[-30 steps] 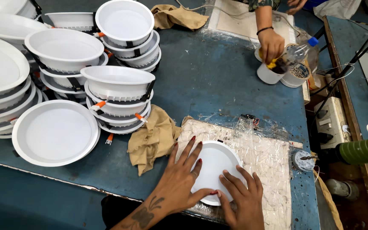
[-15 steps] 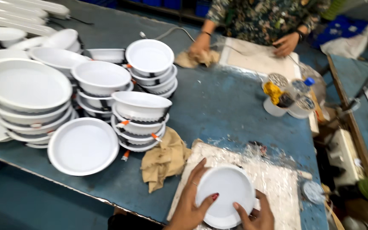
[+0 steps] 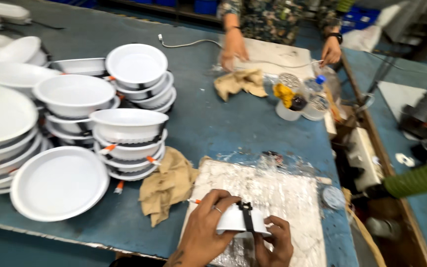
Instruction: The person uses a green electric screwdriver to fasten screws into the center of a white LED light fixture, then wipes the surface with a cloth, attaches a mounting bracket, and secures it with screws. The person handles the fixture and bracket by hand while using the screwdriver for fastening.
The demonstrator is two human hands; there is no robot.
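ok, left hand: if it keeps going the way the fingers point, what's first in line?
The left hand points up-right, already gripping the white fixture. Past that, probably only the bare plastic-covered board; depth is unclear.

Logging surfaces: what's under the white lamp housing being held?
Under the white lamp housing, held by left hand and right hand, lies a plastic-wrapped board. The patch directly beneath is hidden.

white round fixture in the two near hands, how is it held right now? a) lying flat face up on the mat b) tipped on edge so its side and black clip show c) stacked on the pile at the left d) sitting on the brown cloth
b: the white round fixture is lifted on edge between the left hand and right hand above the plastic-covered mat, its side rim and black clip facing the camera.
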